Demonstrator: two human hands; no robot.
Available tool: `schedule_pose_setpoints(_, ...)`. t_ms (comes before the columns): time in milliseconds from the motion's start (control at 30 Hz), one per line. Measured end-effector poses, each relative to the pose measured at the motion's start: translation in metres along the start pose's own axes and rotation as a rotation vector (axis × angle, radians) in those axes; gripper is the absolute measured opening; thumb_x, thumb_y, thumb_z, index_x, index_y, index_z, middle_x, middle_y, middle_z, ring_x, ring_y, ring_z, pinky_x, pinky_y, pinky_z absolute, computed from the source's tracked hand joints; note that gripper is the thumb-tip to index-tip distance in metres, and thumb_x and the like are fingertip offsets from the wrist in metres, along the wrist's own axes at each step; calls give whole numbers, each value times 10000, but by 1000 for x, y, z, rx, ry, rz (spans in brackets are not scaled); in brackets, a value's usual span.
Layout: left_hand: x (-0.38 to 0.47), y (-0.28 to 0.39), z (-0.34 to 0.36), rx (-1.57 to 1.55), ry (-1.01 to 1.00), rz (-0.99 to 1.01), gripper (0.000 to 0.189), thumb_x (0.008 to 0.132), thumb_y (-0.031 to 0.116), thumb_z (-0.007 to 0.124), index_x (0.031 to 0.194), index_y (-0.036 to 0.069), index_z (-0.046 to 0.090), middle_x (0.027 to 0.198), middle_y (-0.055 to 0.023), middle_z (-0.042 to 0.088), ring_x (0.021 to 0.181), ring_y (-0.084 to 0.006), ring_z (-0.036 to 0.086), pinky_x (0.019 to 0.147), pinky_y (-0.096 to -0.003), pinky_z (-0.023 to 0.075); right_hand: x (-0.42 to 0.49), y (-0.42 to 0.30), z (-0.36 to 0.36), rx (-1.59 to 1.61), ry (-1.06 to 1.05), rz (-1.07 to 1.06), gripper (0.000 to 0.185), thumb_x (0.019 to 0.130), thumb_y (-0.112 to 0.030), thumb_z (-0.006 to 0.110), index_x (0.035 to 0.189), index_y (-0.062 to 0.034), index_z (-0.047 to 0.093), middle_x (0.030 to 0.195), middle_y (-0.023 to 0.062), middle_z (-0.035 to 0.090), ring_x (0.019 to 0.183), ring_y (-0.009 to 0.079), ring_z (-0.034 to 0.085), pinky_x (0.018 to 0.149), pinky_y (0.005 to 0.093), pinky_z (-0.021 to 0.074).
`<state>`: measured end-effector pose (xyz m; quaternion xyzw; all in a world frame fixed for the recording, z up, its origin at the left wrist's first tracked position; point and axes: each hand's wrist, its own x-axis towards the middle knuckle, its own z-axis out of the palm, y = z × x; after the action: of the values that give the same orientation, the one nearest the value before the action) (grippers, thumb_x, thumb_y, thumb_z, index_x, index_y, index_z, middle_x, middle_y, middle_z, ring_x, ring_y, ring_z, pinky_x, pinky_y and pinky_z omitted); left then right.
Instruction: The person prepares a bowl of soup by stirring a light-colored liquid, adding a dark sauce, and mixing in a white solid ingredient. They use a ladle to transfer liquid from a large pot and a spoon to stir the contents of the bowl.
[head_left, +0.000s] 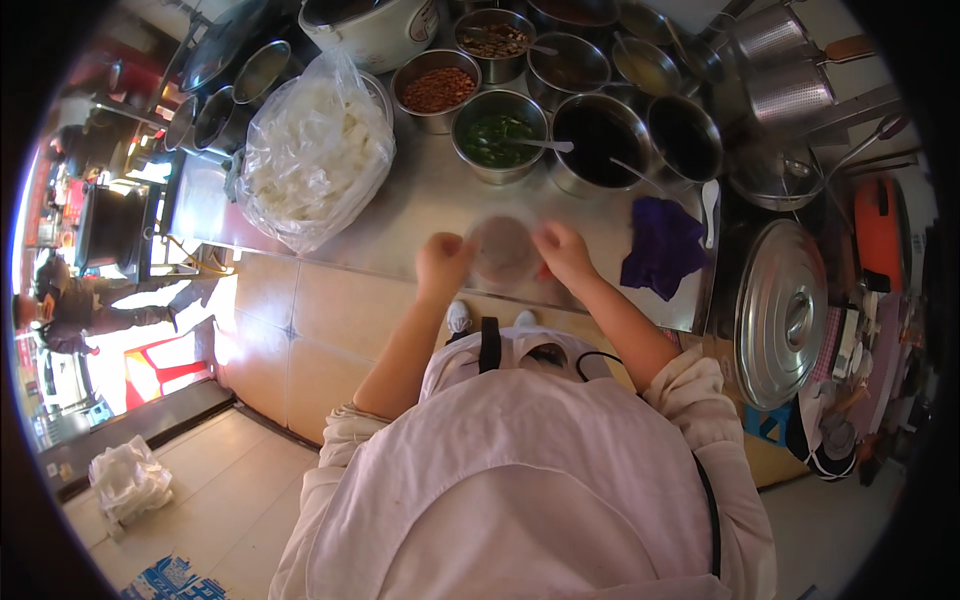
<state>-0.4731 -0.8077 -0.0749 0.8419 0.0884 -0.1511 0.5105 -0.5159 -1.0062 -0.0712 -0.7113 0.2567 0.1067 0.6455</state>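
Between my hands is a round, clear plastic container (507, 249) with something brownish in it; it is blurred, and I cannot tell whether a lid or film covers it. My left hand (444, 259) pinches its left edge. On the opposite edge, my right hand (564, 253) grips with bent fingers, a small red patch showing just below them. Both hands are over the front part of a steel counter (420, 202). Beyond the container stands a steel pot of chopped greens (491, 139) with a spoon in it. A purple cloth (661, 247) lies right of my right hand.
A plastic bag of pale food (311, 165) bulges at the counter's left. Several sauce pots, including one with dark liquid (600, 142), line the back beside a pot of reddish bits (439, 88). A white spoon (709, 214) and a large steel lid (784, 315) are at right.
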Motion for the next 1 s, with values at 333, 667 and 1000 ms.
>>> schedule_pose_setpoints(333,-7,-11,-1,-439,-131,-144,141,798,108,645,869,5,579,667,-38,579,522,-127,537,470,-247,464,2,-15,2,22,-80,127,294,858,-129,538,1128,-18,509,844,89,584,462,157,553,379,253,472)
schedule_pose_setpoints(667,25,8,-14,-186,-216,17,141,809,113,634,856,-3,569,698,-38,574,566,-126,555,504,-248,480,-6,-35,23,-1035,20,-902,553,820,-215,560,1333,-133,371,1349,173,336,1218,364,345,980,497,279)
schedule_pose_setpoints(1000,-1,-20,-4,-823,-214,-238,143,832,104,609,908,31,513,794,-43,558,681,-157,561,593,-292,520,4,-16,45,-954,96,-846,510,804,-175,578,1279,-85,418,1294,234,349,1125,425,385,951,464,332)
